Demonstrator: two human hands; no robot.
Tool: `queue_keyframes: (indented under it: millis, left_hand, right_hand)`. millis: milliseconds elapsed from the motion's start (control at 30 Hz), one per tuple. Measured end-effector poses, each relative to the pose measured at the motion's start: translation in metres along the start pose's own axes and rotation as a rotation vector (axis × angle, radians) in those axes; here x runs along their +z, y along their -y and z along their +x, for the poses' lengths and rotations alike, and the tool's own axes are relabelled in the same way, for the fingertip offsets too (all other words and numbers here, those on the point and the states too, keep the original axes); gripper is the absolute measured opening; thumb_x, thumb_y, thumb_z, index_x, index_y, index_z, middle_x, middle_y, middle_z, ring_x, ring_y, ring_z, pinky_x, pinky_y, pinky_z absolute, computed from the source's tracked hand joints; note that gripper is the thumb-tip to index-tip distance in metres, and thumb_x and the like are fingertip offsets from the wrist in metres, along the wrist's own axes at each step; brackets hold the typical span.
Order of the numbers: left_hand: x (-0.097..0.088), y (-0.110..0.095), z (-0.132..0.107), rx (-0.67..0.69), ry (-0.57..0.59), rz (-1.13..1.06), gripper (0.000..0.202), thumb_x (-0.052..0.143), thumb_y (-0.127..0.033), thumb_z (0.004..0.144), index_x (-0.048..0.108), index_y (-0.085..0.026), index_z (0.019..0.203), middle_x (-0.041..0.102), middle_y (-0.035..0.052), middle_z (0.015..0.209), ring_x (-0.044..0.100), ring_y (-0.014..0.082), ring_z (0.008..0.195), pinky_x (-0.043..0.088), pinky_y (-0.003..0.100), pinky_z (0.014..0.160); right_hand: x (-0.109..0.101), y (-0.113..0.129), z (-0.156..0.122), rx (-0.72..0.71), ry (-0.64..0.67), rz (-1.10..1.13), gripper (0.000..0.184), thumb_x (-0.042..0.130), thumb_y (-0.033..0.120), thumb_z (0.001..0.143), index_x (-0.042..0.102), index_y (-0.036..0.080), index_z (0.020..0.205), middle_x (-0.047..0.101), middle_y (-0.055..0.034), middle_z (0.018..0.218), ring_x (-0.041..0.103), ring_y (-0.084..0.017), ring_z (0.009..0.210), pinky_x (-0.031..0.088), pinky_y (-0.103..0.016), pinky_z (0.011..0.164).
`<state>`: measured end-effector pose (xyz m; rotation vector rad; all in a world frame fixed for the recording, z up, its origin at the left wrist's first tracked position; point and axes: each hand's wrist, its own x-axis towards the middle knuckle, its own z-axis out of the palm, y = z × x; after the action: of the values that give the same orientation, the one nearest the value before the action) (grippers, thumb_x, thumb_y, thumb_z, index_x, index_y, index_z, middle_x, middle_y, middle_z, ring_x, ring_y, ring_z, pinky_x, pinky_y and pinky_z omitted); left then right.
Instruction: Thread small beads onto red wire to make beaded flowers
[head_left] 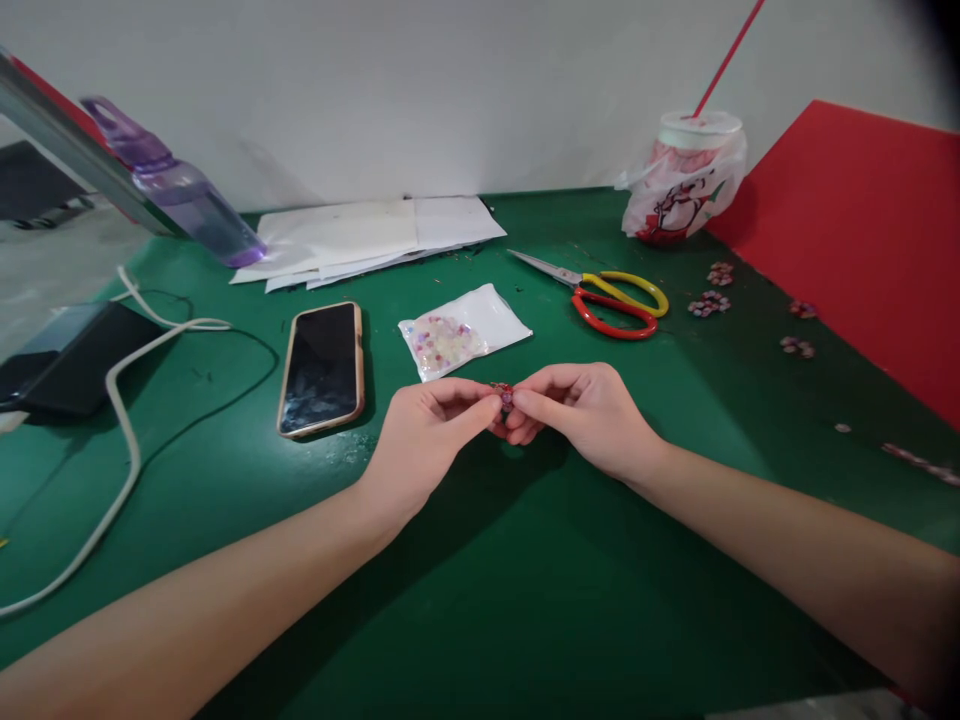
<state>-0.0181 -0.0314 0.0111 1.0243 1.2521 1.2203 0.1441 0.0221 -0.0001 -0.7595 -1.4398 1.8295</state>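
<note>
Between the fingertips of both hands is a small reddish beaded piece [506, 398], mostly covered by the fingers. My left hand [431, 425] pinches it from the left, thumb against forefinger. From the other side my right hand [581, 405] pinches it too, its remaining fingers curled beneath. Just beyond the hands lies a small clear-and-white packet [469, 330] of pale, multicoloured beads. Scissors [600, 295] with one yellow and one red handle rest behind my right hand, blades apart and pointing left. Several beaded clusters [709, 304] of similar colour lie at the right.
A phone [322, 370] lies left of the packet, with a white cable [124, 420] and black device [82, 350] farther left. Papers [360, 240], a purple bottle [195, 205] and a bagged cup [682, 185] with a straw stand along the back. A red panel [862, 240] borders the green table [525, 600].
</note>
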Motion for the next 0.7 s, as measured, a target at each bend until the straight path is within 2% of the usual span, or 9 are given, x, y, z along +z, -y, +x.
queue_keyframes:
  millis: [700]
  left_hand:
    - [0.0003, -0.0073, 0.0031, -0.077, 0.039, 0.036, 0.011, 0.065, -0.020, 0.078, 0.069, -0.015, 0.068, 0.068, -0.0002, 0.065, 0.062, 0.0096, 0.063, 0.051, 0.020, 0.067]
  right_hand:
    - [0.0014, -0.0017, 0.0010, -0.007, -0.037, -0.015, 0.013, 0.067, 0.025, 0.077, 0.067, 0.012, 0.077, 0.070, -0.0034, 0.066, 0.068, -0.013, 0.058, 0.058, -0.024, 0.057]
